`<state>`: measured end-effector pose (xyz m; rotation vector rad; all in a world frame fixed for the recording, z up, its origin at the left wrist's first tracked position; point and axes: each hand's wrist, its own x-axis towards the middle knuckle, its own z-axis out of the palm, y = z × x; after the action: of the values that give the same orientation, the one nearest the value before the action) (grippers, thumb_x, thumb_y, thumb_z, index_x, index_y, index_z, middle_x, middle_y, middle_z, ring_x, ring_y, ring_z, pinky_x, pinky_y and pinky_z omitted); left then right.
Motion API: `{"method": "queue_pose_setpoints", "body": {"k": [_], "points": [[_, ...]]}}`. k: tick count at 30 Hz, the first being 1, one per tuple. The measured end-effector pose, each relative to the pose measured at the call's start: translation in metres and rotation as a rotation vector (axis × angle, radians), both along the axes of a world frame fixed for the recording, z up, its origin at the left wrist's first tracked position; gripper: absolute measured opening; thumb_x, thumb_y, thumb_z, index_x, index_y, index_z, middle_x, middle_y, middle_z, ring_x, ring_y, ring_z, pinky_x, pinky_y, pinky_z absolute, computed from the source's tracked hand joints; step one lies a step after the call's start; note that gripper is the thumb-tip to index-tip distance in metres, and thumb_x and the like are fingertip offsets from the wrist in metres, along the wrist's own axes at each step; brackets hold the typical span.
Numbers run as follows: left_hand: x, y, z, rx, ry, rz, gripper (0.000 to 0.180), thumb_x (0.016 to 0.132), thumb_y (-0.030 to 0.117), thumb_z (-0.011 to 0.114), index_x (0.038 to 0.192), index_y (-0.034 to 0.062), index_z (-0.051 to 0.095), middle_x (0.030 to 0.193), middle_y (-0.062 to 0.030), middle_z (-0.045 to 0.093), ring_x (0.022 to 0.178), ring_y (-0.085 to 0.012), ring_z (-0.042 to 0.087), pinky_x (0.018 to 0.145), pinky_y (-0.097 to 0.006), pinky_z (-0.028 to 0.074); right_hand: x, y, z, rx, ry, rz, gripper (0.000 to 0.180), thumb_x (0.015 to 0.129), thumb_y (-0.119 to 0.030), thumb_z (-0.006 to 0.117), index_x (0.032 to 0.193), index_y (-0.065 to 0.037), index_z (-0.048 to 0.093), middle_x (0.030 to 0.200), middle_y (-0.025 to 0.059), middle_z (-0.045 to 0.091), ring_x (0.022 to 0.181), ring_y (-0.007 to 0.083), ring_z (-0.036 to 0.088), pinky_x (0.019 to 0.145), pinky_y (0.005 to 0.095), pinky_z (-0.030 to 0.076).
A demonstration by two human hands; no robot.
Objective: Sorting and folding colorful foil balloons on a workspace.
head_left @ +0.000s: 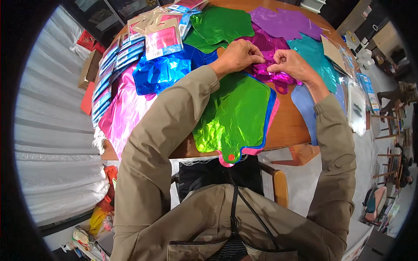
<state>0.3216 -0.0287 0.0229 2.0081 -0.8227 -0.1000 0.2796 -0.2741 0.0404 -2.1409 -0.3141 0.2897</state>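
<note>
Both my hands are held close together above a crumpled magenta foil balloon (271, 41), flat and uninflated. The fingertips of my left hand (239, 55) are pinched together; what lies between them is too small to make out. My right hand (291, 65) has its fingers curled and its thumb and forefinger pinched, facing the left; its contents cannot be made out either. Nearer to me lies a flat shiny green foil balloon (237, 113) with a rounded tab at the table edge. Blue and pink foil layers show from beneath it.
Around the wooden table (285, 124) lie dark green (224, 24), purple (285, 22), teal (315, 58), blue (163, 71) and pink foil sheets (128, 111). Flat packets (163, 41) are stacked at the far left. More packages (356, 104) lie along the right edge.
</note>
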Motion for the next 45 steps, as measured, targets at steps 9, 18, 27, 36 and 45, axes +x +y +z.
{"method": "queue_pose_setpoints", "body": {"k": [9, 18, 27, 36, 45], "points": [[-0.001, -0.002, 0.0, -0.034, 0.019, 0.014, 0.012, 0.085, 0.015, 0.082, 0.09, 0.0043, 0.082, 0.074, -0.0014, 0.072, 0.061, -0.0104, 0.059, 0.059, -0.027, 0.049, -0.014, 0.004, 0.011, 0.231, 0.04, -0.067, 0.014, 0.085, -0.008, 0.083, 0.086, -0.008, 0.069, 0.074, -0.0035, 0.062, 0.062, 0.0026, 0.047, 0.055, 0.0176, 0.035], [-0.004, -0.003, 0.0, -0.06, 0.053, 0.033, 0.014, 0.086, 0.017, 0.083, 0.093, 0.0043, 0.08, 0.083, -0.0026, 0.073, 0.071, -0.0145, 0.062, 0.066, -0.029, 0.051, -0.003, -0.007, -0.002, 0.182, 0.056, -0.053, 0.014, 0.086, -0.007, 0.082, 0.09, -0.008, 0.069, 0.079, -0.0032, 0.064, 0.065, 0.002, 0.051, 0.057, 0.016, 0.039], [-0.019, -0.008, 0.0, -0.028, -0.651, -0.004, 0.014, 0.087, 0.018, 0.081, 0.095, 0.0065, 0.079, 0.092, -0.0084, 0.072, 0.08, -0.0273, 0.064, 0.074, -0.038, 0.053, -0.005, -0.003, -0.005, 0.319, 0.077, -0.089, 0.015, 0.085, -0.005, 0.083, 0.093, -0.009, 0.071, 0.078, -0.0034, 0.064, 0.066, 0.0017, 0.052, 0.059, 0.0148, 0.041], [-0.023, -0.002, 0.009, 0.38, -0.466, 0.018, 0.018, 0.092, 0.023, 0.074, 0.094, 0.0049, 0.077, 0.083, -0.0104, 0.069, 0.075, -0.0313, 0.063, 0.071, -0.042, 0.052, -0.009, 0.002, 0.002, 0.221, 0.087, -0.225, 0.013, 0.093, -0.019, 0.079, 0.095, -0.007, 0.074, 0.076, -0.0032, 0.063, 0.062, 0.0032, 0.05, 0.054, 0.0175, 0.036], [-0.024, -0.014, 0.002, 0.272, -0.896, 0.046, 0.023, 0.095, 0.027, 0.069, 0.092, 0.0051, 0.075, 0.082, -0.0102, 0.069, 0.074, -0.0327, 0.064, 0.072, -0.044, 0.052, 0.01, -0.006, 0.003, 0.186, -0.187, -0.235, 0.016, 0.1, -0.021, 0.07, 0.095, -0.006, 0.074, 0.076, -0.0058, 0.06, 0.065, 0.0036, 0.046, 0.057, 0.0202, 0.035]]}}
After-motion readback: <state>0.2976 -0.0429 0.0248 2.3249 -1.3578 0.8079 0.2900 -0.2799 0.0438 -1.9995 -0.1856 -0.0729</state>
